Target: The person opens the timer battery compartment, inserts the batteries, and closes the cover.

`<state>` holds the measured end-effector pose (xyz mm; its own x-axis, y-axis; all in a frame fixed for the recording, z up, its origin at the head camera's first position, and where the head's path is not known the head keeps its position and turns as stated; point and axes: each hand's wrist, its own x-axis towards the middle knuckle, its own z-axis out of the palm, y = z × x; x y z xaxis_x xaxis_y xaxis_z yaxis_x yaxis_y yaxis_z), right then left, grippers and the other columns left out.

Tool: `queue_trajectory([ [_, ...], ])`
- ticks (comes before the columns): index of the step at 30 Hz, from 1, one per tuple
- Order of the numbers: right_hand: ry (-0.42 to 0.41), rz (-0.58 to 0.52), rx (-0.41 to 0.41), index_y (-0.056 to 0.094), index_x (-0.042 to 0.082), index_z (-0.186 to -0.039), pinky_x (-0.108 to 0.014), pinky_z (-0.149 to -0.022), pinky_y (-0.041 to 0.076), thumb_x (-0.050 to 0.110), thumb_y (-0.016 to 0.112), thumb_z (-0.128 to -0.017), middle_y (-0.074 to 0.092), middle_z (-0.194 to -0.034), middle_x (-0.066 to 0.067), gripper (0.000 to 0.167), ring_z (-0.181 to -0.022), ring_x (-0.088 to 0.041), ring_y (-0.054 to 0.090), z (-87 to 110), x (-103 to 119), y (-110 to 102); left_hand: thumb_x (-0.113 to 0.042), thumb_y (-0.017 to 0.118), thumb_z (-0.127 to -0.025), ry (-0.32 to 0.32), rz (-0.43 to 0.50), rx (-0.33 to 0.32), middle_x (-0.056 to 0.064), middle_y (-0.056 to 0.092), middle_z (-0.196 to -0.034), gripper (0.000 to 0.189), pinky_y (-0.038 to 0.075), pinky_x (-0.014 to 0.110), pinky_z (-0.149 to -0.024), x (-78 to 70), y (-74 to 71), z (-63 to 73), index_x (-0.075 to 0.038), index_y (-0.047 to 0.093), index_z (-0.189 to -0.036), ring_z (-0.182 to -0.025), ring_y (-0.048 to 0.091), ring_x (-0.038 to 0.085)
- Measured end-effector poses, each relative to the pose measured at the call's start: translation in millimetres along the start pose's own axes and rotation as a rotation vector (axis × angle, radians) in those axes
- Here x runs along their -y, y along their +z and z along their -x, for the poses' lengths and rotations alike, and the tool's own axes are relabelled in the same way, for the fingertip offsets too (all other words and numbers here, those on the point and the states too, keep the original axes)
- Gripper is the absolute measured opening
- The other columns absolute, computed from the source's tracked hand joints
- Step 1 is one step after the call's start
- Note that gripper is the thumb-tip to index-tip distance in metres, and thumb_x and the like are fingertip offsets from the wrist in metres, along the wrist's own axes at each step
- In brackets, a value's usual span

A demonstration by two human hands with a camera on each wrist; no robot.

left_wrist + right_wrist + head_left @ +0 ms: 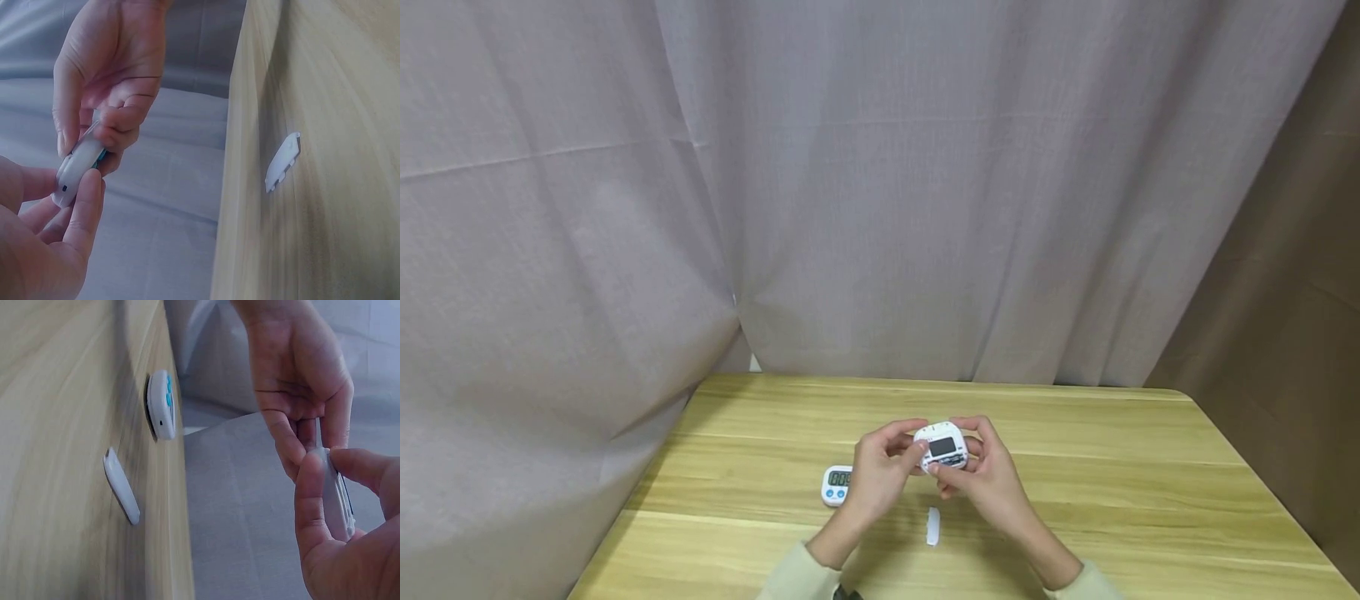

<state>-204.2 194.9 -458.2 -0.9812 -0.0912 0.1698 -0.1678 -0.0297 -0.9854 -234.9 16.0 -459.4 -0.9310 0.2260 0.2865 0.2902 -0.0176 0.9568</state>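
A white digital timer (934,432) is held above the table between both hands, its back turned to the head camera. That back has a dark rectangle in its middle and an uncovered battery slot (952,460) along the lower edge. My left hand (877,475) pinches the timer's left side, thumb on the back. From the right, my right hand (996,487) grips it with the thumb at the battery slot. Blue-green buttons peek out on the far face in the left wrist view. Below the hands, a white battery cover (933,527) lies on the wooden table (1097,467).
A second white timer (164,406) with blue buttons rests on the table left of the cover, partly behind my left hand in the head view. Grey curtains (880,208) hang behind the table's far edge.
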Motion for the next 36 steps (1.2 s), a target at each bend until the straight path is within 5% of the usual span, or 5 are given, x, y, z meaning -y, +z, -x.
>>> queue_trajectory([
  [10, -0.012, -0.069, -0.019, 0.037, -0.006, -0.142, -0.027, -0.057, 0.065, -0.014, 0.073, -0.086, 0.067, -0.109, -0.025, 0.067, -0.067, -0.018, 0.069, 0.5, 0, 1, 0.001, 0.071, -0.097, -0.001, -0.005, 0.004, 0.018, 0.077, -0.097, 0.027, 0.069, 0.027, -0.070, -0.2, 0.1, 0.4, -0.001, 0.074, -0.123, -0.082, 0.072, 0.014],
  [18, 0.002, -0.009, 0.015, 0.041, -0.002, -0.143, -0.027, -0.057, 0.064, -0.006, 0.076, -0.090, 0.070, -0.103, -0.021, 0.063, -0.067, -0.021, 0.070, -0.3, 1, -5, 0.001, 0.070, -0.097, -0.008, 0.003, 0.005, 0.018, 0.076, -0.095, 0.028, 0.069, 0.031, -0.070, 0.5, -1.5, -0.5, 0.001, 0.073, -0.125, -0.080, 0.072, 0.013],
  [27, 0.065, 0.249, -0.008, 0.061, 0.002, -0.132, -0.021, -0.050, 0.050, 0.011, 0.056, -0.109, 0.071, -0.092, -0.017, 0.026, -0.068, -0.018, 0.066, -5.5, 1, -13, 0.002, 0.071, -0.097, 0.033, -0.033, -0.049, 0.020, 0.077, -0.094, 0.028, 0.070, 0.036, -0.072, -1.5, -13.3, -6.3, 0.002, 0.074, -0.125, -0.081, 0.072, 0.012],
  [31, 0.032, 0.525, 0.089, 0.070, -0.004, -0.112, -0.020, -0.058, 0.052, 0.006, 0.066, -0.099, 0.069, -0.086, -0.009, 0.017, -0.070, -0.012, 0.060, -4.6, -13, -14, 0.003, 0.071, -0.096, 0.041, -0.031, -0.077, 0.022, 0.076, -0.094, 0.028, 0.069, 0.030, -0.069, -2.0, -17.5, -8.4, 0.003, 0.074, -0.124, -0.080, 0.072, 0.013],
  [36, 0.015, 0.837, 0.212, 0.072, -0.002, -0.107, -0.022, -0.058, 0.047, 0.015, 0.089, -0.079, 0.061, -0.082, 0.001, 0.037, -0.070, -0.011, 0.054, 1.4, -29, -8, 0.003, 0.070, -0.097, 0.034, -0.032, -0.067, 0.022, 0.077, -0.095, 0.028, 0.068, 0.025, -0.069, -2.4, -19.0, -8.6, 0.003, 0.073, -0.125, -0.081, 0.073, 0.013],
])
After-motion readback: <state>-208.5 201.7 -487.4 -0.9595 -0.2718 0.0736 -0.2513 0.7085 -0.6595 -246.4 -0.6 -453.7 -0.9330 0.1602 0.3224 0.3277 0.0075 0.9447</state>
